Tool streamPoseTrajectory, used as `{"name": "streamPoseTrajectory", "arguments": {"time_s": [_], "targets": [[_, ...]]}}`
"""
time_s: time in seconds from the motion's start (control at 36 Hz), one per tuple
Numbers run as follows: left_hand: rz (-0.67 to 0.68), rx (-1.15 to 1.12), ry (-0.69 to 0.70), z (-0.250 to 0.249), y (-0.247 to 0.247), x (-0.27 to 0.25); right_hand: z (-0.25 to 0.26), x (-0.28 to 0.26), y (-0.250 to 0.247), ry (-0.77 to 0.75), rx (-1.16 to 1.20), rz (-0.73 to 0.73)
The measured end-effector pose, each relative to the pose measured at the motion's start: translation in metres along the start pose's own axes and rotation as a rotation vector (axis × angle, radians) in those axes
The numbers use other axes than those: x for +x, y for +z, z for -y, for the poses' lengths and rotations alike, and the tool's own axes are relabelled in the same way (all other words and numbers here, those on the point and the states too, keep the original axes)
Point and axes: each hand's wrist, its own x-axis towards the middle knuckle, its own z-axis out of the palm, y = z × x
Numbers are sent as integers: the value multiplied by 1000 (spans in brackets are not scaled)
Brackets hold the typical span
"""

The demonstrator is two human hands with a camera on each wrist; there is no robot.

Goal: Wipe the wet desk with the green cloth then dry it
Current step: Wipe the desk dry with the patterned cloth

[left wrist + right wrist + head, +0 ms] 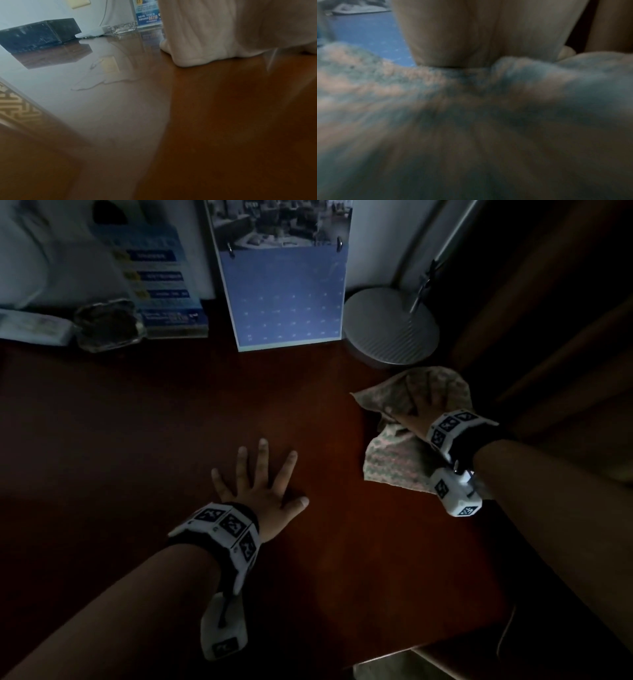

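Observation:
The dark brown desk (pixel 171 412) fills the dim head view. My left hand (pixel 260 484) lies flat on it near the middle, fingers spread, holding nothing. In the left wrist view its fingers (pixel 193 40) press the glossy top, and a thin puddle outline (pixel 102 82) shows to their left. The green and pink cloth (pixel 394 460) lies bunched at the desk's right side. My right hand (pixel 424 405) sits on top of it, gripping the gathered folds. In the blurred right wrist view a finger (pixel 479 40) digs into the cloth (pixel 436 108).
A blue desk calendar (pixel 287 296) stands at the back, with a round grey lamp base (pixel 390 326) just behind the cloth. A glass ashtray (pixel 109 325) and a blue sign holder (pixel 164 285) stand back left. A black box (pixel 39 33) sits further left. The desk's front edge (pixel 428 648) is lower right.

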Motion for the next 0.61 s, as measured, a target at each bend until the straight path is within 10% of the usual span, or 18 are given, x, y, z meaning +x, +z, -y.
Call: {"name": "streamPoseTrajectory", "arguments": {"time_s": [0.61], "targets": [[-71, -8, 7, -1, 0, -6, -45, -131, 105, 70, 64, 38]]}}
